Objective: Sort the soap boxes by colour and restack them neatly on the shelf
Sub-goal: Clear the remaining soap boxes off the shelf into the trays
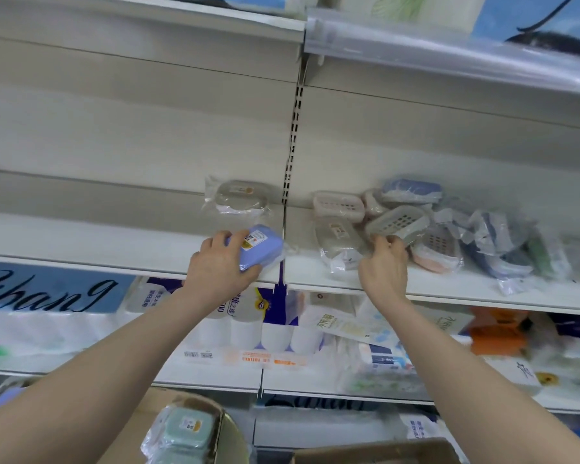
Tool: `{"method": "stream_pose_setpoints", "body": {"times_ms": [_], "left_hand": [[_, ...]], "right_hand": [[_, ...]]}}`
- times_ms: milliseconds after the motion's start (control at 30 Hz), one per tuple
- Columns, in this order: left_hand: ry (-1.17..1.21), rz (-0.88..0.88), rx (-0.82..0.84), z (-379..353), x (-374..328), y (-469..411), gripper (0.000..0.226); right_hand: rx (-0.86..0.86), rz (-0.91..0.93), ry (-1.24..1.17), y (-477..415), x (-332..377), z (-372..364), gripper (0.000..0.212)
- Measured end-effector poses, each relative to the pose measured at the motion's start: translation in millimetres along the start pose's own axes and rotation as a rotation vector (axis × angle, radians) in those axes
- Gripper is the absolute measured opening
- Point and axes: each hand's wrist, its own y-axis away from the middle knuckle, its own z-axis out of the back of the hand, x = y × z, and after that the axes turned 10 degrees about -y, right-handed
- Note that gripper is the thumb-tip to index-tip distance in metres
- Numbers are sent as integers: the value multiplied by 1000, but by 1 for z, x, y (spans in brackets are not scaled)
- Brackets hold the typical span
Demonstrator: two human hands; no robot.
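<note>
My left hand (pixel 220 262) grips a blue soap box (pixel 260 247) at the front of the white shelf (pixel 98 242), beside the centre upright. Behind it a grey soap box (pixel 241 195) in clear wrap leans against the back panel. My right hand (pixel 384 266) holds the near edge of a grey soap box (pixel 397 224) with a slotted tray, lifted off a loose pile. In that pile lie a pink box (pixel 339 205), a clear-wrapped grey box (pixel 339 239), a blue box (pixel 412 190) on top, another pink box (pixel 436 252) and several blue and green wrapped boxes (pixel 516 252) to the right.
A shelf above (pixel 449 51) overhangs with a clear price strip. The shelf below holds tissue and toilet-paper packs (pixel 248 326). At the bottom, a cardboard carton (pixel 188 430) holds green soap boxes, and another carton edge (pixel 375 455) shows at the lower right.
</note>
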Motion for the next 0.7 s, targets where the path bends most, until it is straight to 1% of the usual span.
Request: {"method": "stream_pose_setpoints", "body": {"times_ms": [67, 100, 167, 233, 300, 367, 467, 567, 633, 700], "left_hand": [[-24, 5, 30, -1, 0, 0, 70], [-43, 5, 46, -1, -1, 0, 71], [-80, 13, 80, 0, -1, 1, 75], [-88, 35, 120, 3, -1, 2, 76], [-65, 45, 135, 6, -2, 5, 75], [-23, 40, 103, 8, -1, 10, 76], [60, 24, 12, 7, 6, 24, 81], [144, -45, -75, 11, 16, 50, 87], [203, -82, -123, 15, 24, 74, 86], [247, -99, -127, 16, 36, 100, 82]], "right_hand": [[-7, 93, 39, -1, 8, -6, 47], [26, 97, 72, -3, 14, -10, 52], [123, 85, 202, -7, 22, -19, 72], [194, 50, 297, -12, 25, -30, 83], [188, 28, 328, -17, 23, -41, 83], [146, 38, 341, -15, 23, -45, 78], [62, 136, 257, 2, 20, -43, 76], [-54, 291, 39, 39, 13, -35, 82], [-93, 334, -54, 72, 9, -29, 82], [-105, 354, -68, 108, 5, -24, 83]]}}
